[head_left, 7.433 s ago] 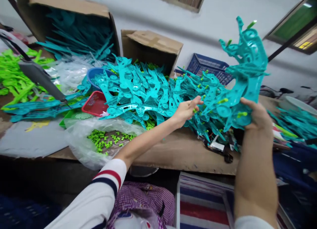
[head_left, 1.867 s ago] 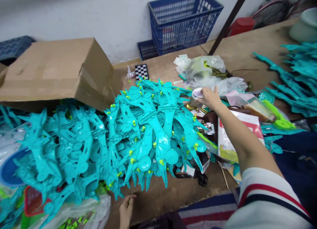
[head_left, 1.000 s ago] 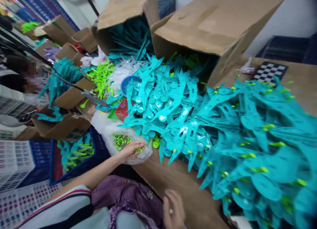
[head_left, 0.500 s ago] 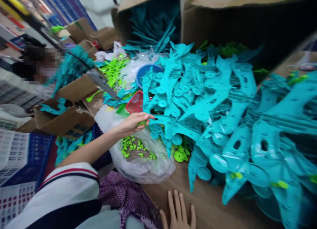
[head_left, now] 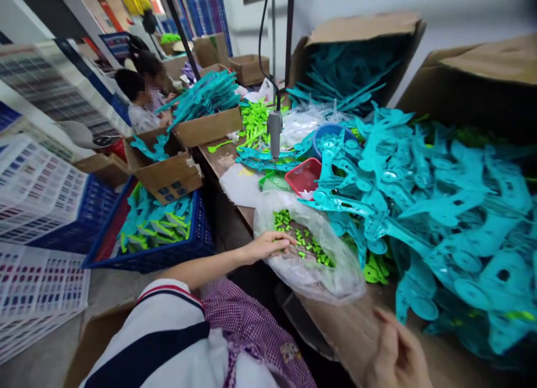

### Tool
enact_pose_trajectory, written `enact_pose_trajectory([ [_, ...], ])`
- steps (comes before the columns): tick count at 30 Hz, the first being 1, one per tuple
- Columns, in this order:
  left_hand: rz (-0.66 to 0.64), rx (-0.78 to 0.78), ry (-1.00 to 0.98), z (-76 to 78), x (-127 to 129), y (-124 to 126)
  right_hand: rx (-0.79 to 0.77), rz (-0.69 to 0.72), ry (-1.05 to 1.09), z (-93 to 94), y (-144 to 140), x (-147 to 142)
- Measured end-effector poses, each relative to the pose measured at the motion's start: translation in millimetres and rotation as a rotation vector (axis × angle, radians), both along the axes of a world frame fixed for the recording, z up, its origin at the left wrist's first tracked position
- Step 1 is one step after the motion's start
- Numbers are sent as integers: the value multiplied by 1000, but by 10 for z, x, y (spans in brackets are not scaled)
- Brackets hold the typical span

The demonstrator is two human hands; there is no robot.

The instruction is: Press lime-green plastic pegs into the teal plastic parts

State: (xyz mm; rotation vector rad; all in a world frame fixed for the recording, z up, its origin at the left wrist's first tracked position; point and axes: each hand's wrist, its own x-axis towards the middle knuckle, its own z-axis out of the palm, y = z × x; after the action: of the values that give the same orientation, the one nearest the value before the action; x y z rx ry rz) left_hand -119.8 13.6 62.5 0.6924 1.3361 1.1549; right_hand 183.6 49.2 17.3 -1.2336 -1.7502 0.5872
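The left hand [head_left: 268,246] reaches into the mouth of a clear plastic bag [head_left: 310,265] full of small green pegs [head_left: 302,240]. Its fingers curl down among the pegs, but I cannot tell if they have pinched one. This looks like the step of picking up pegs. The next move would need a soft pinch and a lift straight out, so the thin bag does not come along. The bag lies on the worktop [head_left: 348,332], just in front of the left hand, with its mouth open toward that hand. Its long side runs from the hand toward the big pile of teal plastic parts [head_left: 419,198] past the bag. The right hand [head_left: 398,357] rests half open at the near worktop edge and holds nothing I can see.
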Motion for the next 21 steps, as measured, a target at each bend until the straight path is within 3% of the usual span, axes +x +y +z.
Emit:
enact_pose_trajectory([
  [3, -24, -24, -17, -101, -81, -305, 69, 85, 57, 498, 390, -703],
  [5, -84, -35, 36, -216, -152, -595, 103, 169, -107, 670, 745, -998],
  [7, -111, -80, 103, -384, -232, -922, 121, 105, -179, 745, 1106, -1149],
  [9, -19, -161, 149, -590, -294, -1210, 195, 0, -194, 780, 1471, -1255],
  [12, 268, -152, 209, -883, -339, -1447, 322, -109, -330, 784, 2036, -1491],
  [16, 702, -82, 95, -1059, -451, -1428, 44, -191, -638, 658, 2590, -1816],
  [18, 769, -55, 8, -1010, -588, -1327, -57, -196, -727, 602, 2676, -1883],
  [21, 828, 52, -86, -779, -853, -1040, -3, -225, -770, 594, 2622, -1897],
])
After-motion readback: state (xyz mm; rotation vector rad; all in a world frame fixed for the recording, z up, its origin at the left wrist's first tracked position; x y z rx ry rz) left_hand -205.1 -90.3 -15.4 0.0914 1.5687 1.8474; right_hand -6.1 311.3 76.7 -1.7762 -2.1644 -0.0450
